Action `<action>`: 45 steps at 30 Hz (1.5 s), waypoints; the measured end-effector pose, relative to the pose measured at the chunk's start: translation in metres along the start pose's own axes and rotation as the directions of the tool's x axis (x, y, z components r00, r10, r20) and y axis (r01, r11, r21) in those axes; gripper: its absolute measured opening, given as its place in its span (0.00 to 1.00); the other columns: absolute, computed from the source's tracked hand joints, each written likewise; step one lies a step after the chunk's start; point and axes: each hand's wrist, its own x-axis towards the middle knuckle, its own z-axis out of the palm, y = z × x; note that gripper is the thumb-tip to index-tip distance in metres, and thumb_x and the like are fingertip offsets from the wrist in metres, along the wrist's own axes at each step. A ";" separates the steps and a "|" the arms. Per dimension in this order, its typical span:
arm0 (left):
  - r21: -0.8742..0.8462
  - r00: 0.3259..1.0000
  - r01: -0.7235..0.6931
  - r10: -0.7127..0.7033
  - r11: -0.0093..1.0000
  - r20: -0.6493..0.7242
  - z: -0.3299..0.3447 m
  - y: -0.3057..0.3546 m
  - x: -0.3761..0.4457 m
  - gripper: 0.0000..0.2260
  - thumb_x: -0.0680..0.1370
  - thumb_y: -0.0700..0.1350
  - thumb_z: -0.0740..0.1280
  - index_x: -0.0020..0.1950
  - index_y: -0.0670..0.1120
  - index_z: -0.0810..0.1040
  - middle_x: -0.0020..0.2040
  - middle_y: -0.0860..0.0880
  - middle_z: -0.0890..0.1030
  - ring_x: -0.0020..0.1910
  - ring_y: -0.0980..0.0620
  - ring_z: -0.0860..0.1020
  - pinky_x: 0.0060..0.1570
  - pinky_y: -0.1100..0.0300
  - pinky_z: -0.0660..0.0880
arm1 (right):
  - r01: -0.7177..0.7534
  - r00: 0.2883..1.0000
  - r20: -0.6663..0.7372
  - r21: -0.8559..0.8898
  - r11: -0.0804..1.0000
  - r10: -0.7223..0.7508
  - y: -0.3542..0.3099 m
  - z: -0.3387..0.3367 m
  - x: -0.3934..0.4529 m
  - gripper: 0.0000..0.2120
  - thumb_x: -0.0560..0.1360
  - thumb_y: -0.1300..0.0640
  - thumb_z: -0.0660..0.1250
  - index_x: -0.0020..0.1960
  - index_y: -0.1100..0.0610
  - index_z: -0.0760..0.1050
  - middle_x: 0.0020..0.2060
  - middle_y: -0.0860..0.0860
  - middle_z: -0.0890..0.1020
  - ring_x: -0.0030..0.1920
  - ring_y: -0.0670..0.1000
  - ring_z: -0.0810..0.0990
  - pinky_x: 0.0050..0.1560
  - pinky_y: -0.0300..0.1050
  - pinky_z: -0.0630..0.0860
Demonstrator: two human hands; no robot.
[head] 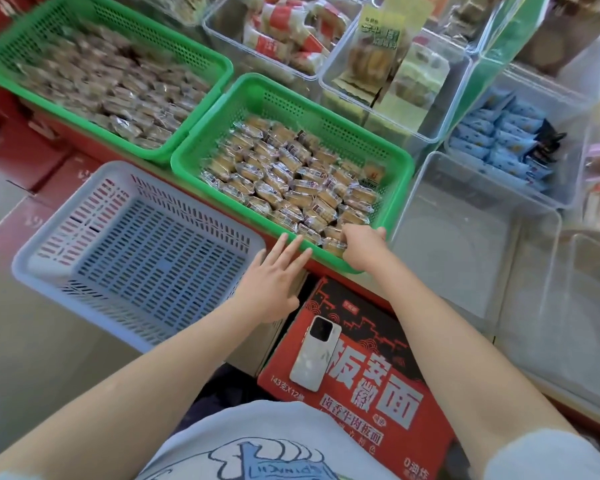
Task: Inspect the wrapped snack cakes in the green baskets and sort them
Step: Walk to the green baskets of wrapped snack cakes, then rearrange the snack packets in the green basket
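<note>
Right hand (359, 245) curls around wrapped snack cakes (329, 237) at the near green basket's (201, 147) front corner, left hand (274, 285) flat, empty; picking starts, lifting for inspection likely next.

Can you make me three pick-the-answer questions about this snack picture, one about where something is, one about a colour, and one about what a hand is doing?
1. Where does the phone lie?
A. on the red box
B. in a green basket
C. in a clear bin

2. What colour is the empty basket?
A. green
B. pale blue-grey
C. yellow

3. What is the right hand doing?
A. resting flat on the phone
B. hanging by the person's side
C. reaching into the near green basket, fingers curled at the snack cakes

Answers:
1 A, it rests on the printed lid.
2 B, nothing lies inside.
3 C, fingers curl among the wrappers.
</note>
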 end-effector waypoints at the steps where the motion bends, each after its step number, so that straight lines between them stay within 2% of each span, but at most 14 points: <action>1: 0.002 1.000 0.002 -0.002 1.000 0.001 0.000 0.000 0.000 0.41 0.79 0.53 0.62 0.82 0.56 0.37 0.81 0.52 0.32 0.79 0.49 0.30 0.79 0.43 0.41 | -0.004 1.000 -0.009 0.059 0.998 0.004 0.002 -0.002 -0.001 0.18 0.75 0.68 0.60 0.62 0.55 0.73 0.50 0.50 0.80 0.55 0.56 0.76 0.70 0.58 0.59; 4: 0.001 1.000 0.004 -0.004 1.000 0.004 0.000 -0.001 0.000 0.41 0.79 0.53 0.63 0.82 0.56 0.36 0.80 0.51 0.31 0.79 0.49 0.29 0.79 0.43 0.40 | -0.020 1.000 -0.008 0.298 0.954 0.024 0.012 -0.010 -0.011 0.20 0.76 0.64 0.62 0.66 0.53 0.74 0.58 0.50 0.80 0.62 0.55 0.76 0.72 0.57 0.63; 7: -0.005 0.999 0.005 -0.005 1.000 0.043 -0.002 -0.001 0.000 0.42 0.79 0.54 0.64 0.82 0.56 0.35 0.80 0.51 0.29 0.78 0.48 0.28 0.79 0.42 0.40 | -0.023 0.998 -0.030 0.612 0.790 0.052 0.026 -0.020 -0.031 0.19 0.76 0.64 0.64 0.66 0.56 0.77 0.57 0.51 0.80 0.53 0.50 0.78 0.51 0.45 0.76; 10: -0.080 0.995 0.005 0.004 0.997 0.104 -0.021 0.001 -0.001 0.39 0.80 0.55 0.64 0.83 0.55 0.41 0.82 0.51 0.33 0.80 0.48 0.32 0.79 0.41 0.41 | 0.025 0.989 -0.089 0.888 0.459 0.119 0.032 -0.024 -0.063 0.17 0.76 0.68 0.65 0.64 0.62 0.79 0.50 0.52 0.82 0.47 0.47 0.77 0.47 0.39 0.71; 12: -0.325 0.989 0.060 -0.012 0.944 0.148 -0.046 0.004 -0.005 0.35 0.81 0.57 0.64 0.83 0.55 0.50 0.83 0.51 0.43 0.82 0.49 0.41 0.79 0.43 0.45 | 0.040 0.993 -0.047 0.997 0.060 0.106 0.030 -0.021 -0.089 0.15 0.77 0.70 0.63 0.62 0.67 0.78 0.39 0.52 0.79 0.37 0.46 0.71 0.41 0.39 0.68; 13: -0.530 0.983 0.120 -0.027 0.839 0.179 -0.061 0.006 -0.009 0.33 0.81 0.58 0.65 0.82 0.56 0.54 0.83 0.52 0.51 0.82 0.50 0.48 0.79 0.46 0.50 | 0.027 0.998 -0.018 0.989 -0.149 0.060 0.027 -0.019 -0.102 0.14 0.78 0.70 0.62 0.61 0.67 0.78 0.37 0.52 0.78 0.35 0.46 0.69 0.40 0.39 0.67; 15: -0.899 0.981 0.174 0.005 0.403 0.192 -0.085 0.011 -0.021 0.30 0.78 0.61 0.66 0.78 0.58 0.63 0.77 0.53 0.67 0.77 0.51 0.65 0.75 0.49 0.61 | -0.050 0.998 0.027 0.886 -0.462 -0.057 0.016 -0.014 -0.125 0.13 0.77 0.67 0.62 0.58 0.63 0.80 0.39 0.53 0.79 0.34 0.46 0.70 0.43 0.40 0.69; 18: -0.993 0.999 0.042 -0.010 -0.111 0.044 -0.102 0.015 -0.039 0.19 0.75 0.54 0.67 0.66 0.51 0.76 0.59 0.47 0.84 0.57 0.49 0.83 0.55 0.52 0.81 | -0.133 0.989 0.043 0.679 -0.722 -0.142 -0.009 -0.006 -0.149 0.14 0.73 0.65 0.63 0.57 0.61 0.79 0.40 0.54 0.81 0.35 0.46 0.72 0.51 0.44 0.69; 20: -0.980 0.996 -0.043 -0.085 -0.195 -0.027 -0.110 0.020 -0.051 0.14 0.76 0.49 0.68 0.60 0.46 0.80 0.50 0.45 0.86 0.44 0.49 0.85 0.39 0.58 0.83 | -0.134 0.990 0.047 0.627 -0.767 -0.135 -0.026 -0.006 -0.163 0.13 0.72 0.65 0.63 0.56 0.60 0.77 0.36 0.52 0.79 0.36 0.48 0.70 0.52 0.44 0.67; 22: -0.976 0.991 -0.082 -0.119 -0.203 -0.058 -0.114 0.022 -0.062 0.15 0.73 0.48 0.71 0.58 0.44 0.81 0.46 0.44 0.86 0.39 0.51 0.83 0.34 0.61 0.80 | -0.097 0.995 0.052 0.668 -0.738 -0.083 -0.037 -0.008 -0.173 0.12 0.70 0.64 0.64 0.53 0.58 0.77 0.35 0.52 0.80 0.38 0.49 0.71 0.51 0.44 0.67; 27: -0.966 0.997 -0.036 -0.077 -0.257 -0.017 -0.113 0.018 -0.085 0.20 0.71 0.47 0.73 0.62 0.44 0.79 0.49 0.40 0.85 0.40 0.47 0.83 0.33 0.61 0.81 | 0.060 0.996 -0.007 0.813 -0.580 0.092 -0.047 -0.006 -0.186 0.10 0.77 0.51 0.66 0.57 0.50 0.77 0.51 0.52 0.84 0.53 0.51 0.79 0.55 0.49 0.69; 33: -0.924 0.999 0.052 0.034 -0.378 0.043 -0.114 0.011 -0.103 0.15 0.73 0.42 0.71 0.60 0.45 0.79 0.50 0.43 0.85 0.44 0.48 0.83 0.36 0.59 0.81 | 0.178 0.984 -0.122 0.744 -0.644 0.132 -0.055 -0.011 -0.205 0.04 0.75 0.61 0.67 0.42 0.55 0.78 0.49 0.58 0.84 0.51 0.55 0.83 0.50 0.45 0.79; 39: -0.918 0.996 0.076 0.075 -0.390 0.051 -0.116 0.007 -0.114 0.04 0.72 0.43 0.72 0.46 0.48 0.82 0.47 0.45 0.85 0.43 0.49 0.84 0.37 0.57 0.82 | 0.234 0.972 -0.171 0.766 -0.599 0.161 -0.060 -0.009 -0.214 0.02 0.77 0.60 0.65 0.45 0.57 0.74 0.48 0.58 0.84 0.50 0.54 0.83 0.48 0.43 0.82; 45: -0.920 0.996 0.076 0.064 -0.384 0.056 -0.121 0.010 -0.113 0.06 0.72 0.41 0.72 0.48 0.45 0.79 0.46 0.43 0.85 0.43 0.48 0.85 0.36 0.54 0.83 | 0.276 0.954 -0.126 0.719 -0.638 0.272 -0.068 -0.013 -0.216 0.03 0.73 0.60 0.67 0.47 0.58 0.75 0.44 0.57 0.85 0.47 0.54 0.85 0.51 0.47 0.81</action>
